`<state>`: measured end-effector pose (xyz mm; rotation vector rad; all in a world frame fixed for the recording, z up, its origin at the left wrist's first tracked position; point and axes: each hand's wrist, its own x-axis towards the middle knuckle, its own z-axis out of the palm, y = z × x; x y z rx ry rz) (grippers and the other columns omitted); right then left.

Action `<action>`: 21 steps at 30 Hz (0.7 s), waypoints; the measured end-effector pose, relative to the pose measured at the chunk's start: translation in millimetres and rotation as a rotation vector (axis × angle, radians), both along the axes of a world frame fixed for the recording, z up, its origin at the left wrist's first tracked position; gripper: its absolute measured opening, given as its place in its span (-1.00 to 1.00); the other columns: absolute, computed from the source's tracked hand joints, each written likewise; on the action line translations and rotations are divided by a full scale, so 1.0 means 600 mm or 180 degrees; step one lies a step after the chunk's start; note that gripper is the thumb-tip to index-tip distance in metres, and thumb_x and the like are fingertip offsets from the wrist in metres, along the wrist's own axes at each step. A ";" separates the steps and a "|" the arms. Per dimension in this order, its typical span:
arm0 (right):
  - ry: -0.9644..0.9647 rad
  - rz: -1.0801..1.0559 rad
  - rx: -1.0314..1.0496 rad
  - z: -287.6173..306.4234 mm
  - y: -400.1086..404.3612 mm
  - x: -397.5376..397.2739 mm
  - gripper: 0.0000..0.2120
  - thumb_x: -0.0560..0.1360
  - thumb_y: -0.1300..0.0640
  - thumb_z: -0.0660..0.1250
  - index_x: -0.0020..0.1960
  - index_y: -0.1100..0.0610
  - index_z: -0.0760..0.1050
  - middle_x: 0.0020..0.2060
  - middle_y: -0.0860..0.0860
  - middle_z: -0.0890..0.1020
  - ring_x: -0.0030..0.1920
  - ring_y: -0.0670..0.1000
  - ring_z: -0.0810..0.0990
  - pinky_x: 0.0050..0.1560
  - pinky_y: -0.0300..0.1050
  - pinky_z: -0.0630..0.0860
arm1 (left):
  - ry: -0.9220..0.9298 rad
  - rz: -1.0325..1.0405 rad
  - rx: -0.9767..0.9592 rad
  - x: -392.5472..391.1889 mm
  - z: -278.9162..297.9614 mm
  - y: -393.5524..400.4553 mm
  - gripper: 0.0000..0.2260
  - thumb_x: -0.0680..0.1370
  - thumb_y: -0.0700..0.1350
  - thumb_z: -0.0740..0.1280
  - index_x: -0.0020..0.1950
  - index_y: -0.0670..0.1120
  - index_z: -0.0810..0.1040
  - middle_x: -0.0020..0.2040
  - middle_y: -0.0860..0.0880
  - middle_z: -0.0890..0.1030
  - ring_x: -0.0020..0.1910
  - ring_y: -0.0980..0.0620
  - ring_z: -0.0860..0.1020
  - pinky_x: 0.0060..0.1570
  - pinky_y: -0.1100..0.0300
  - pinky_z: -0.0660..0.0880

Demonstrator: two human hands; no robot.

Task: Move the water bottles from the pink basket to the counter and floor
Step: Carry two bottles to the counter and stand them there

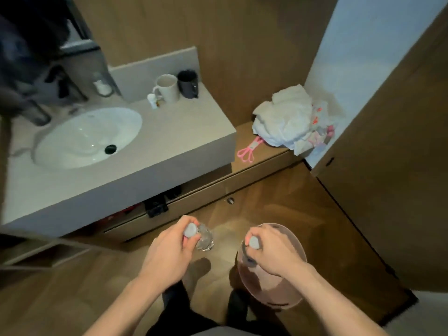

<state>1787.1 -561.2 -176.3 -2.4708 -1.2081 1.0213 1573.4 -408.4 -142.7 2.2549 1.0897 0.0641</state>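
Note:
A pink basket (294, 241) stands on the wooden floor, low and right of centre. My right hand (274, 251) is over it, closed around the neck of a clear water bottle (247, 259) with a white cap; most of that bottle is hidden by the hand. My left hand (167, 251) grips a second clear water bottle (204, 240) by its white cap, held above the floor to the left of the basket. The grey counter (169, 139) lies up and to the left.
The counter holds a white sink (72, 146), a white mug (167, 88), a dark mug (188, 83) and a small white bottle (152, 101). A lower wooden ledge (244, 141) carries white cloths (283, 120) and a pink tool (247, 152). A wooden door (388, 154) stands on the right.

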 end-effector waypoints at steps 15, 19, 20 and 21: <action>-0.0239 0.1913 0.0954 0.161 0.353 -0.452 -0.92 0.48 -0.11 0.43 -0.05 -0.18 0.57 -0.09 -0.23 0.57 -0.03 -0.10 0.58 0.04 -0.03 0.61 | -0.0535 0.2255 0.0235 -0.545 0.098 0.067 -0.88 0.61 0.12 0.38 0.08 0.25 0.46 -0.31 0.27 0.57 -0.32 0.16 0.52 -0.27 0.18 0.49; -0.0099 0.2231 0.1135 0.197 0.432 -0.604 -0.94 0.50 -0.13 0.39 -0.06 -0.17 0.57 -0.11 -0.24 0.61 -0.04 -0.14 0.57 0.02 -0.04 0.58 | -0.0523 0.2544 0.0406 -0.689 0.122 0.096 -0.90 0.62 0.14 0.36 0.05 0.25 0.45 -0.31 0.34 0.56 -0.28 0.24 0.53 -0.31 0.30 0.37; -0.0051 0.2301 0.1184 0.204 0.448 -0.640 -0.94 0.51 -0.13 0.39 -0.07 -0.17 0.56 -0.10 -0.24 0.62 -0.03 -0.14 0.58 0.03 -0.03 0.58 | -0.0510 0.2614 0.0444 -0.722 0.128 0.101 -0.90 0.62 0.14 0.36 0.05 0.25 0.45 -0.31 0.34 0.56 -0.27 0.27 0.54 -0.33 0.34 0.34; 0.0002 0.2367 0.1224 0.211 0.465 -0.676 -0.93 0.51 -0.13 0.38 -0.06 -0.17 0.56 -0.10 -0.24 0.62 -0.02 -0.14 0.58 0.04 -0.02 0.58 | -0.0521 0.2699 0.0485 -0.754 0.135 0.106 -0.90 0.62 0.16 0.35 0.07 0.26 0.45 -0.33 0.30 0.56 -0.28 0.27 0.54 -0.34 0.36 0.33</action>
